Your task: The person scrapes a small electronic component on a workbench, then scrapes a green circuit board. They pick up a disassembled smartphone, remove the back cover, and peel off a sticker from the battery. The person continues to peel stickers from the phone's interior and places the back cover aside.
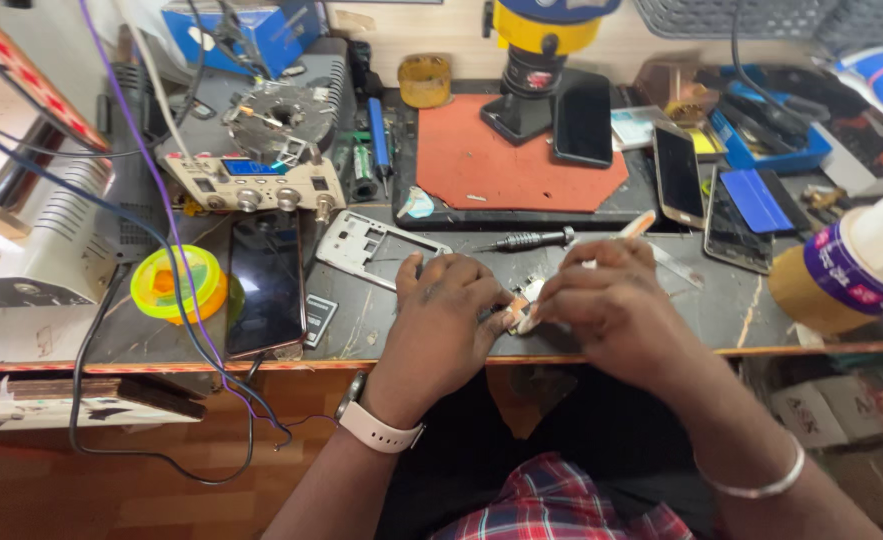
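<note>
Both hands pinch a small circuit board [527, 300] at the near edge of the worktop [361, 335], left hand [448, 310] steadying it, right hand [601, 300] gripping a thin white tool [633, 227], and 1 slip, I'd judge, could gouge it or drop it off the edge.

We're looking down at a workbench [661, 320] here. Our left hand [441, 320] and right hand [606, 305] are meeting at the front edge, pinching a small part [524, 300] between them. A screwdriver [526, 240] is lying just behind the hands, with the work mat [511, 160] sitting behind that. A phone frame [371, 245] is resting left of the hands, and a phone [266, 285] is lying further left still. Two more phones [701, 195] are sitting off to the right, behind the right hand.
</note>
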A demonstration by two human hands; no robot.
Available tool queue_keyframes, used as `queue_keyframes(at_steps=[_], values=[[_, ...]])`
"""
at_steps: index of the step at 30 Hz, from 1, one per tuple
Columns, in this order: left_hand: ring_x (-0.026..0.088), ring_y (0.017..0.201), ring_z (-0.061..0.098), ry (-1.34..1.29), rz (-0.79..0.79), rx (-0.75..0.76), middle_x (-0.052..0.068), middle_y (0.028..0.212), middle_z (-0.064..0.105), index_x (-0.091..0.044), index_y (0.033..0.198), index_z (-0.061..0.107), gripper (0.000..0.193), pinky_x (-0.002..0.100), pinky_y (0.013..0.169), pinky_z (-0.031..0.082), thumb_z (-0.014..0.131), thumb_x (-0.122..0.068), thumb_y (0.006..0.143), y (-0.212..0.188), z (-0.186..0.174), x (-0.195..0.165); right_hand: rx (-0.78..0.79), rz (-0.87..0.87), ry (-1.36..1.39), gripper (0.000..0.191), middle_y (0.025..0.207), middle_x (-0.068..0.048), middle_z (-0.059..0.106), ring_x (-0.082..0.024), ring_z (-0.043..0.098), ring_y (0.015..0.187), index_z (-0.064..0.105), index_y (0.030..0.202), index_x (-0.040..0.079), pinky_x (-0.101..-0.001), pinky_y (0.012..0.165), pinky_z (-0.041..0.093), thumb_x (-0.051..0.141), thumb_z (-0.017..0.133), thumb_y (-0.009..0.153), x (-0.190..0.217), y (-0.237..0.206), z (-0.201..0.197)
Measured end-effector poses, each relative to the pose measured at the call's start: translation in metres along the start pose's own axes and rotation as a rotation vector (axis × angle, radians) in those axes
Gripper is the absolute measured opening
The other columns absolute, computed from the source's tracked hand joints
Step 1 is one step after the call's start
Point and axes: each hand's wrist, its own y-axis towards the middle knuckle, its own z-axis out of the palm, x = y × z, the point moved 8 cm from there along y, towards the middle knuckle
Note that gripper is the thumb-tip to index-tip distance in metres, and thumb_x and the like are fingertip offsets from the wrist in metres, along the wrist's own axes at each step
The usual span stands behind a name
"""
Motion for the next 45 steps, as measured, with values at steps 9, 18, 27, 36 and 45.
queue_keyframes(at_steps=[9, 18, 27, 36, 45], values=[[0.027, 0.118, 0.058, 0.0, -0.012, 0.008, 0.0, 0.104, 0.065, -0.018, 0.097, 0.075, 0.014, 0.062, 0.113, 0.027, 0.077, -0.026, 0.085, -0.002, 0.001, 0.0, -0.009, 0.088, 0.071, 0.03, 0.098, 0.008, 0.075, -0.021, 0.064, 0.108, 0.077, 0.086, 0.02, -0.0401, 0.101, 0.039, -0.002, 0.069, 0.068, -0.01, -0.002, -0.011], [0.029, 0.118, 0.057, -0.007, 0.024, -0.043, 0.001, 0.103, 0.065, -0.017, 0.096, 0.075, 0.013, 0.062, 0.112, 0.027, 0.077, -0.025, 0.086, -0.004, -0.001, -0.001, -0.023, 0.134, 0.017, 0.027, 0.099, 0.005, 0.074, -0.022, 0.063, 0.108, 0.077, 0.09, 0.018, -0.0375, 0.099, 0.042, 0.001, 0.07, 0.07, -0.03, -0.006, -0.016], [0.025, 0.114, 0.06, 0.006, 0.037, -0.106, 0.0, 0.104, 0.065, -0.014, 0.096, 0.074, 0.01, 0.06, 0.115, 0.027, 0.071, -0.015, 0.087, -0.006, -0.009, -0.005, -0.1, 0.111, -0.018, 0.018, 0.095, 0.004, 0.075, -0.021, 0.065, 0.103, 0.079, 0.086, 0.016, -0.0417, 0.096, 0.039, 0.003, 0.075, 0.074, -0.015, -0.016, -0.015], [0.025, 0.11, 0.059, 0.004, 0.076, -0.107, 0.003, 0.104, 0.064, -0.012, 0.098, 0.074, 0.022, 0.059, 0.113, 0.028, 0.077, -0.026, 0.081, -0.006, -0.012, -0.01, -0.147, 0.107, 0.02, 0.017, 0.096, 0.004, 0.073, -0.022, 0.064, 0.105, 0.078, 0.087, 0.016, -0.0402, 0.096, 0.044, 0.002, 0.072, 0.079, 0.005, -0.006, -0.029], [0.025, 0.107, 0.06, 0.005, 0.075, -0.087, 0.002, 0.102, 0.062, -0.014, 0.098, 0.075, 0.022, 0.06, 0.113, 0.028, 0.078, -0.027, 0.081, -0.007, -0.009, -0.008, -0.043, 0.151, 0.009, 0.017, 0.089, 0.005, 0.076, -0.024, 0.066, 0.098, 0.077, 0.077, 0.016, -0.0422, 0.089, 0.036, 0.002, 0.073, 0.069, 0.004, 0.0, -0.01]])
